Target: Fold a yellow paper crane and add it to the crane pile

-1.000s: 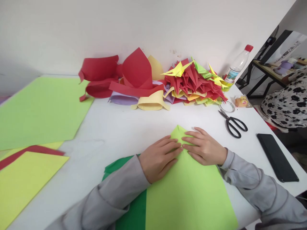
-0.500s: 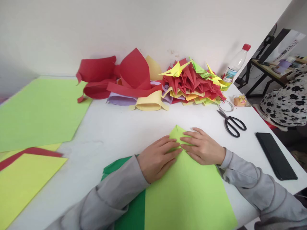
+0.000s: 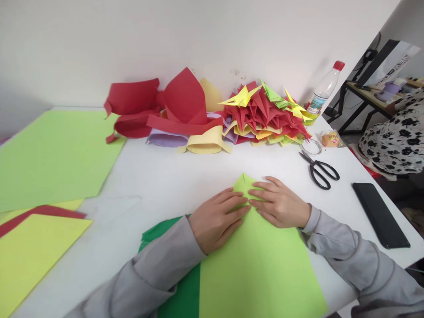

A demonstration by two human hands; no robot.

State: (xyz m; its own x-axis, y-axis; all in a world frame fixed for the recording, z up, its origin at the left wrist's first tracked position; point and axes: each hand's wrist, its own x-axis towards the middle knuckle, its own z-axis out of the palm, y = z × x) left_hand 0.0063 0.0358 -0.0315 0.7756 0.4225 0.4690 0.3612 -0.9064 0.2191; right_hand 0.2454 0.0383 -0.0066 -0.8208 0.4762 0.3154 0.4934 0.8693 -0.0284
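A light green sheet of paper (image 3: 261, 274) lies in front of me, its far end narrowed to a folded point. My left hand (image 3: 218, 218) rests on the left side of that folded end, fingers stretched flat across the paper. From the right, my right hand (image 3: 280, 202) presses on the same end with its fingers spread. The fingertips of both hands nearly meet over the middle. Under my left forearm and along the sheet's left side lies dark green paper (image 3: 183, 282).
Red folded paper pieces (image 3: 185, 97) and a pile of pointed paper stars (image 3: 265, 110) line the wall. Scissors (image 3: 319, 170), a black phone-like slab (image 3: 380, 214) and a bottle (image 3: 323, 90) stand right. Large green (image 3: 59, 159) and yellow sheets (image 3: 36, 256) lie left. Another person (image 3: 394, 141) sits beyond.
Both hands stay in place on the folded end of the green paper. The view has shifted only very slightly.
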